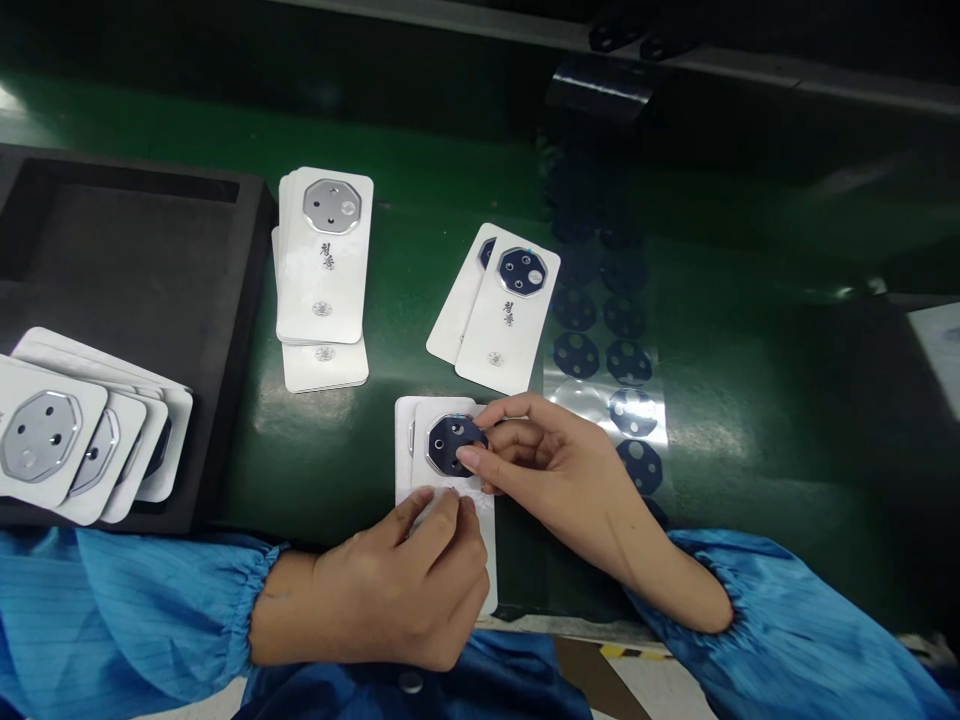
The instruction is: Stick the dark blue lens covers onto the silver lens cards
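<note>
Left hand (409, 580), bunched narrow on a panel (421, 472) near the front edge of the bench (322, 465), right hand (562, 460) pinches a disc (452, 434), seemingly seating it, needing exact alignment.

No words can be read for certain. Back from the tabletop's (750, 395) near edge, the card stack (322, 280) and card pair (491, 342) each show dark stacked characters above a small seal, too small to decipher.
</note>
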Action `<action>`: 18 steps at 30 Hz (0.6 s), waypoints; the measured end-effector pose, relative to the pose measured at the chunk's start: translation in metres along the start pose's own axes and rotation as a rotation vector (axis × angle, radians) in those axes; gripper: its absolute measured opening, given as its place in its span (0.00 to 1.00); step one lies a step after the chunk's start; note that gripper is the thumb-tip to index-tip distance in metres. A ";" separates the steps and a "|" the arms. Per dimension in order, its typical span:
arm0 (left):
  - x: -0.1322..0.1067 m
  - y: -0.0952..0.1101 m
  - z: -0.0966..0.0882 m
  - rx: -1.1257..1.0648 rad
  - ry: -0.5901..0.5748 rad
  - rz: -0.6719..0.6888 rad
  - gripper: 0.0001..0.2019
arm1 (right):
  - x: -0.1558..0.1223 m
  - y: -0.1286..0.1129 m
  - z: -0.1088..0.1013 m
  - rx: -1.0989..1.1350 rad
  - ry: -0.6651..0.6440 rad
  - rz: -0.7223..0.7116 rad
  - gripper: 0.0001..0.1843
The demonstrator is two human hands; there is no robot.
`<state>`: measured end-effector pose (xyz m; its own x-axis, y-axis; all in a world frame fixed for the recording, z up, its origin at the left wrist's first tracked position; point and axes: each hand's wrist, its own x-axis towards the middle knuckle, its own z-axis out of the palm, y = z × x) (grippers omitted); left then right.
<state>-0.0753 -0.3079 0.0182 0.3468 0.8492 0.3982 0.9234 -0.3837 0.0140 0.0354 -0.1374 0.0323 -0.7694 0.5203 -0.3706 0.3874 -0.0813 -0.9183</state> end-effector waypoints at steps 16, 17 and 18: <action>-0.001 0.002 0.003 0.035 0.008 -0.007 0.09 | -0.008 0.009 0.010 -1.054 0.145 -0.579 0.11; -0.001 0.002 0.002 0.036 0.014 -0.005 0.10 | -0.008 0.008 0.011 -1.158 0.169 -0.611 0.14; -0.001 0.001 0.002 0.038 0.015 0.002 0.10 | -0.009 0.007 0.013 -1.238 0.193 -0.627 0.17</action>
<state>-0.0738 -0.3081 0.0160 0.3462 0.8429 0.4120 0.9285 -0.3708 -0.0215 0.0384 -0.1537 0.0274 -0.9374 0.3051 0.1681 0.2778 0.9459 -0.1673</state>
